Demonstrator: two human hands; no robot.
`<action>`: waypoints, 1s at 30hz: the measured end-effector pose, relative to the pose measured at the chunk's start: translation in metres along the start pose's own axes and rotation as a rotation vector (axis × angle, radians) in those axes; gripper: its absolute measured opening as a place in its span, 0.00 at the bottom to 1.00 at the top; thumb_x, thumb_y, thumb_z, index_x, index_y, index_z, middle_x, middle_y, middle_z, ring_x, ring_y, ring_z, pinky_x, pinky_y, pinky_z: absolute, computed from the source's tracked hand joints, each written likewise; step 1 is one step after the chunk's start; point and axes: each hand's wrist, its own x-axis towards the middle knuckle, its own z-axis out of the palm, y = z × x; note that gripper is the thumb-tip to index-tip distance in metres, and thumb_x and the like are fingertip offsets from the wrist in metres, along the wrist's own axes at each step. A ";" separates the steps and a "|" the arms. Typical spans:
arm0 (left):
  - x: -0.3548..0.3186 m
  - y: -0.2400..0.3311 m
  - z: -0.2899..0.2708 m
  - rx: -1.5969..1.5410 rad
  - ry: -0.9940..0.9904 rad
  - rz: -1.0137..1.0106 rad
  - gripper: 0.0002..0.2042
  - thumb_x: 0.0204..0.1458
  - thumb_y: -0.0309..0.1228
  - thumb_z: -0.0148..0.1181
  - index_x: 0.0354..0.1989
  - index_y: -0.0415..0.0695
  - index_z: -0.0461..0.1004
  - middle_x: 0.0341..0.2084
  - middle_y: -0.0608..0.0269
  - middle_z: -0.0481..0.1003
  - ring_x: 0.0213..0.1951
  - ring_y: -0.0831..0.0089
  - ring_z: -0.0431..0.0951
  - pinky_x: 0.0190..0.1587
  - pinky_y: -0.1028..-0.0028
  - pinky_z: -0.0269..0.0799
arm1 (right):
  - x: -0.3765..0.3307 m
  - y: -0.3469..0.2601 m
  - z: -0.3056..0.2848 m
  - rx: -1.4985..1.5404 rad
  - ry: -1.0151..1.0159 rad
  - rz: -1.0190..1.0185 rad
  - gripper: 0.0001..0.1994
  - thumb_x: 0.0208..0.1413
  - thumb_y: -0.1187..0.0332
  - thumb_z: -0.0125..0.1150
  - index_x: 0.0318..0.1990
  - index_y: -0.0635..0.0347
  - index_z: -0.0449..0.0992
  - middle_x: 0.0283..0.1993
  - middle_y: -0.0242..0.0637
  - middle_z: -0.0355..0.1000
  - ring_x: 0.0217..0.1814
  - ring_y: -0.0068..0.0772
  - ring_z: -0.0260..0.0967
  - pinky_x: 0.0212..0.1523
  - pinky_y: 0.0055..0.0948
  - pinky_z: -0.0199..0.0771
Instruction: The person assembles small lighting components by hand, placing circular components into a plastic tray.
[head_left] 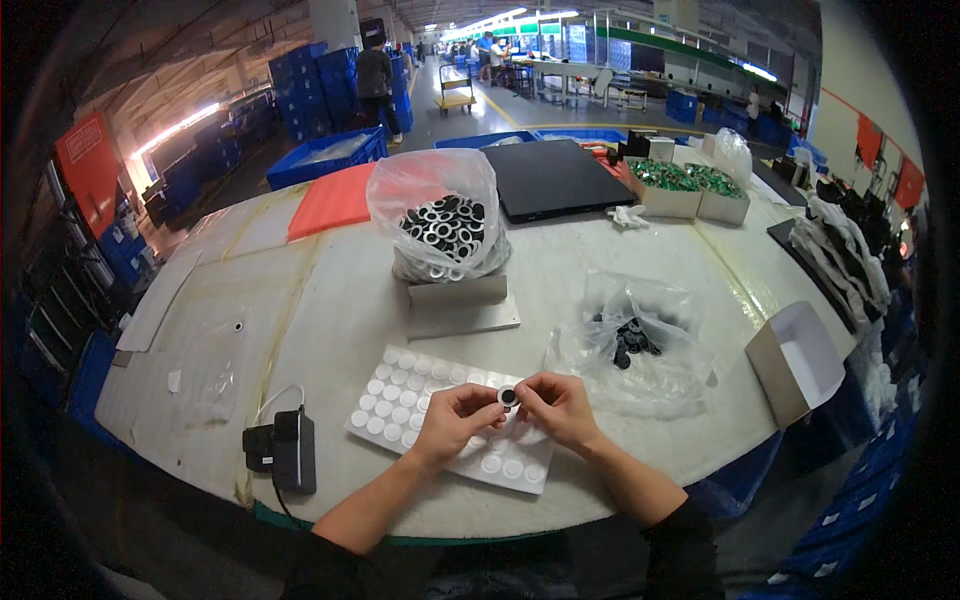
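Observation:
Between the fingertips of both hands is a small ring (507,397), black with a pale rim. My left hand (457,418) pinches it from the left, and my right hand (560,406) pinches it from the right. Below them lies a white tray (458,459) with rows of round white pieces, partly hidden by my hands. Beyond the tray, an open clear plastic bag (395,215) full of black-and-silver rings rests on a metal stand (465,313). Right of my hands, another clear bag (660,390) lies spread out with small black parts (632,343) in it.
A black device with a cable (294,452) sits left of the tray. At the right edge stands an open white box (797,363). Farther back are a flat black case (558,178), a red foam sheet (331,200) and boxes of green parts (668,187). People work in the distance.

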 end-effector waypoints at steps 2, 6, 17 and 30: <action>0.001 -0.005 0.006 0.032 0.009 0.080 0.08 0.52 0.24 0.60 0.39 0.34 0.75 0.28 0.62 0.76 0.30 0.79 0.76 0.35 0.80 0.73 | -0.002 0.006 0.000 -0.035 0.032 -0.040 0.08 0.55 0.71 0.58 0.31 0.69 0.74 0.24 0.32 0.73 0.24 0.18 0.69 0.25 0.19 0.69; -0.002 -0.009 0.011 0.127 0.046 0.109 0.07 0.50 0.24 0.60 0.36 0.35 0.75 0.26 0.65 0.76 0.28 0.82 0.74 0.32 0.82 0.70 | -0.001 0.012 -0.010 -0.181 -0.055 -0.071 0.08 0.52 0.70 0.58 0.27 0.67 0.74 0.19 0.33 0.71 0.20 0.18 0.65 0.23 0.21 0.66; -0.006 -0.007 -0.003 0.192 0.017 0.057 0.04 0.47 0.21 0.60 0.30 0.34 0.75 0.22 0.65 0.75 0.24 0.83 0.73 0.27 0.82 0.69 | 0.013 -0.020 -0.058 -0.481 0.261 -0.115 0.16 0.52 0.63 0.59 0.18 0.67 0.73 0.12 0.38 0.65 0.14 0.21 0.62 0.18 0.26 0.62; 0.000 0.027 -0.001 0.167 0.049 0.171 0.05 0.49 0.23 0.61 0.32 0.35 0.76 0.22 0.67 0.75 0.24 0.83 0.71 0.28 0.82 0.68 | -0.008 -0.017 -0.123 -1.121 0.602 -0.028 0.15 0.36 0.66 0.66 0.33 0.66 0.78 0.29 0.47 0.75 0.30 0.45 0.74 0.35 0.36 0.73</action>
